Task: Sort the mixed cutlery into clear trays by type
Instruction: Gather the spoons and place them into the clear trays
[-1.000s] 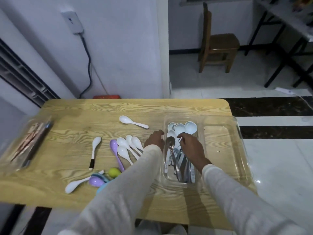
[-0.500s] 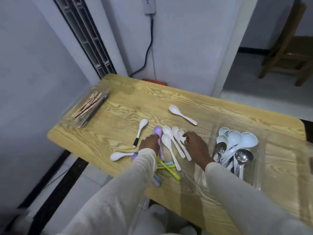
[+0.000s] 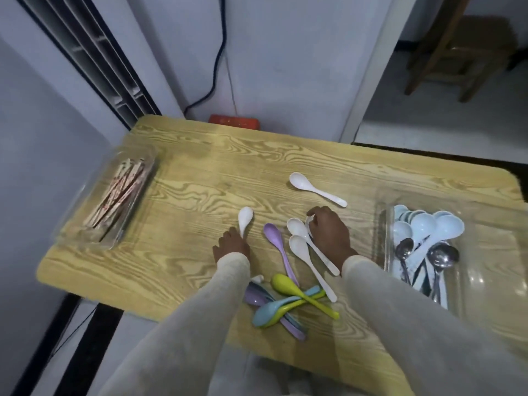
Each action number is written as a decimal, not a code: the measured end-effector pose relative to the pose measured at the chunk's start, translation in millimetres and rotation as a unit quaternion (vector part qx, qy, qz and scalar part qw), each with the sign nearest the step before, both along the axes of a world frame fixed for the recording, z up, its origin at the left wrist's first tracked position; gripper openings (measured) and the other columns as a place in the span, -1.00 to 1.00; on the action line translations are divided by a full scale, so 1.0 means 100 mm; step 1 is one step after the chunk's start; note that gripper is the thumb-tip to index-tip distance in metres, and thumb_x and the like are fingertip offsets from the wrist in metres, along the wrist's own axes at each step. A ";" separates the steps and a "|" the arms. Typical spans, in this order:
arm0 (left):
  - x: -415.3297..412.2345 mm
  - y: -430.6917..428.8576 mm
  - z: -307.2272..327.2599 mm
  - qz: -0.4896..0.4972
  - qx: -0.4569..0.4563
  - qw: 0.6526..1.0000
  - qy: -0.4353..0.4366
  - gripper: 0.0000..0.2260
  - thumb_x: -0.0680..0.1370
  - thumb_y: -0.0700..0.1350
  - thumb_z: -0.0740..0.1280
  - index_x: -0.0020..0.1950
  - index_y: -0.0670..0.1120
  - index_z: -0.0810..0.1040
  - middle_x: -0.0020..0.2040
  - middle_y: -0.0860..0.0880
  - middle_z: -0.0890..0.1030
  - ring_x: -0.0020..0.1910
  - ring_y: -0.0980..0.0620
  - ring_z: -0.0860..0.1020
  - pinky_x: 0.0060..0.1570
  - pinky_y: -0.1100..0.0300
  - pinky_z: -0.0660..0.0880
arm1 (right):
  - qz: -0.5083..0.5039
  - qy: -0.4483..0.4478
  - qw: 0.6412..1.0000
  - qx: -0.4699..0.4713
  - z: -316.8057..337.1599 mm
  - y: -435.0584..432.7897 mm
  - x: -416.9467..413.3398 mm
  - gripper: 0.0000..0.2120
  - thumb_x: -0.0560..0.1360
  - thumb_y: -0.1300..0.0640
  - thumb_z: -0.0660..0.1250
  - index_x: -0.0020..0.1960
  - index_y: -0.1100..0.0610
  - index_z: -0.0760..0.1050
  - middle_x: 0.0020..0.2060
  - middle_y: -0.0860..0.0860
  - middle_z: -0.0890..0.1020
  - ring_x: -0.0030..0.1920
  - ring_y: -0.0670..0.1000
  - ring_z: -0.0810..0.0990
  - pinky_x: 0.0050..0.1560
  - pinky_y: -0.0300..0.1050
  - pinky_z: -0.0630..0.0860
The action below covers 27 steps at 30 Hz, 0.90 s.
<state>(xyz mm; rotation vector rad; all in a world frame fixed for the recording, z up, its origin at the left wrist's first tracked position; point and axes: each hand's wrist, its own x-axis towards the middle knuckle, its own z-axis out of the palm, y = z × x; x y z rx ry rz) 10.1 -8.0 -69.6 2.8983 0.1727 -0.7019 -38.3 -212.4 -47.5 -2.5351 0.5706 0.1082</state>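
Loose spoons lie on the wooden table (image 3: 200,181). My left hand (image 3: 231,248) is closed over the handle of a white spoon (image 3: 245,217) whose bowl points away from me. My right hand (image 3: 330,234) curls over a group of white spoons (image 3: 300,244), fingertips on one spoon's bowl. A purple spoon (image 3: 275,238) lies between my hands. Another white spoon (image 3: 313,190) lies farther back. Green, blue and purple spoons (image 3: 285,298) are piled near the front edge. The clear tray (image 3: 384,224) on the right holds pale spoons and metal spoons.
A second clear tray (image 3: 85,238) at the left end holds chopsticks (image 3: 120,192). A red object (image 3: 234,122) sits behind the table against the wall, under a hanging cable. A wooden chair (image 3: 457,52) stands at the back right.
My view swung left from the right tray to the loose spoons. Both hands left the tray: the left now covers the white spoon's handle, the right rests on the group of white spoons.
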 end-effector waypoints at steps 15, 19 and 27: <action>0.70 0.00 0.03 0.064 -0.125 0.990 0.003 -0.74 0.62 -0.16 0.02 0.15 -0.21 0.45 0.21 -0.27 0.48 0.18 -0.21 0.48 0.21 0.01 0.35 | -0.066 0.005 0.994 -0.093 -0.13 -0.30 0.38 -0.67 0.51 0.22 0.23 0.27 0.17 0.45 0.13 0.16 0.48 0.15 0.20 0.42 0.07 0.05 0.37; 0.76 -0.26 0.09 0.051 -0.157 0.986 -0.016 -0.77 0.61 -0.18 0.06 0.20 -0.17 0.41 0.17 -0.23 0.51 0.06 -0.16 0.49 0.04 0.09 0.37 | -0.036 0.071 0.986 -0.143 -0.26 -0.43 0.50 -0.59 0.53 0.19 0.20 0.37 0.12 0.30 0.20 0.13 0.43 0.21 0.17 0.38 0.12 0.01 0.33; 0.71 -0.64 0.18 0.040 -0.192 0.981 0.009 -0.79 0.54 -0.26 0.13 0.17 -0.16 0.37 0.14 -0.25 0.52 0.10 -0.18 0.51 0.00 0.09 0.39 | -0.005 0.114 0.981 -0.160 -0.35 -0.45 0.68 -0.76 0.52 0.33 0.16 0.19 0.23 0.35 0.14 0.16 0.46 0.14 0.19 0.47 0.05 0.01 0.39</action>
